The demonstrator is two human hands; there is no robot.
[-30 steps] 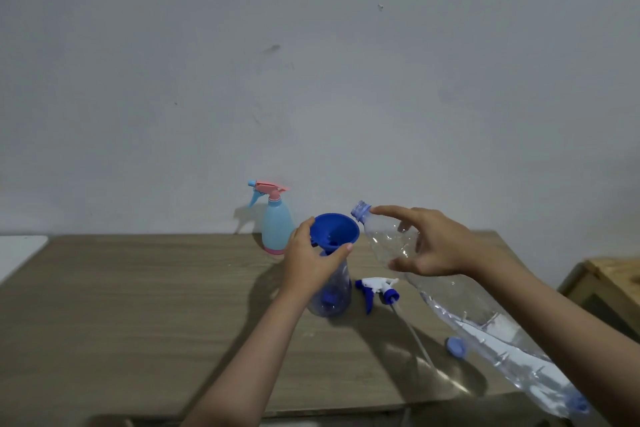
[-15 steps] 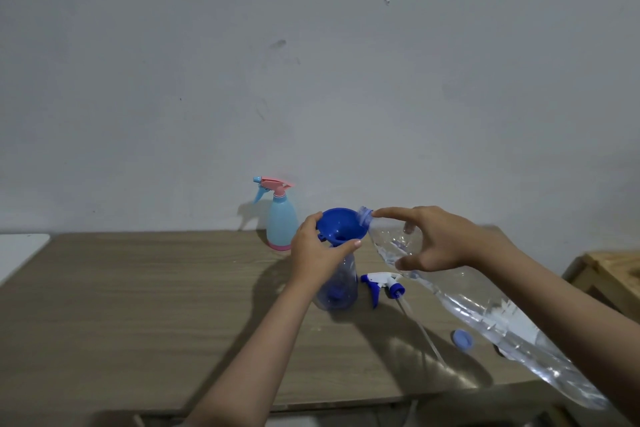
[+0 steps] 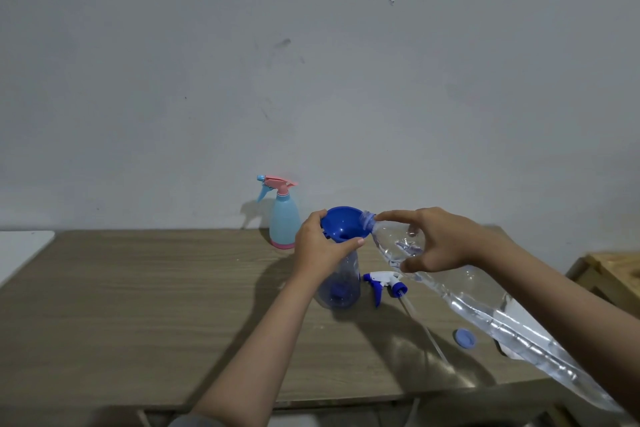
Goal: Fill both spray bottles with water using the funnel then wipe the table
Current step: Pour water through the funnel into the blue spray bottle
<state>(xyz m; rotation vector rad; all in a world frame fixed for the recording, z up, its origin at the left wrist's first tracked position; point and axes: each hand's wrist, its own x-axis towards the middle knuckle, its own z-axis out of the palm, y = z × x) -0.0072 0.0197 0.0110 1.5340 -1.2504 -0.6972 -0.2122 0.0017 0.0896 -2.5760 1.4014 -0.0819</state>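
Observation:
A blue funnel [image 3: 343, 224] sits in the neck of a clear blue spray bottle [image 3: 341, 288] standing mid-table. My left hand [image 3: 320, 248] grips the funnel and bottle neck. My right hand [image 3: 434, 241] holds a large clear water bottle [image 3: 485, 308] near its shoulder, tilted with its open mouth resting on the funnel's right rim. Beside the bottle lies its blue-and-white spray head [image 3: 384, 282] with a thin tube. A light blue spray bottle with a pink trigger [image 3: 283, 218] stands upright behind, near the wall.
A blue bottle cap [image 3: 465, 338] lies on the wooden table [image 3: 138, 305] toward the right edge. A grey wall rises right behind the table. A wooden piece of furniture [image 3: 613, 274] stands at the right, a white surface [image 3: 20, 250] at the left.
My right hand has moved the water bottle leftward until its mouth rests on the funnel's rim. My left hand has stayed on the funnel.

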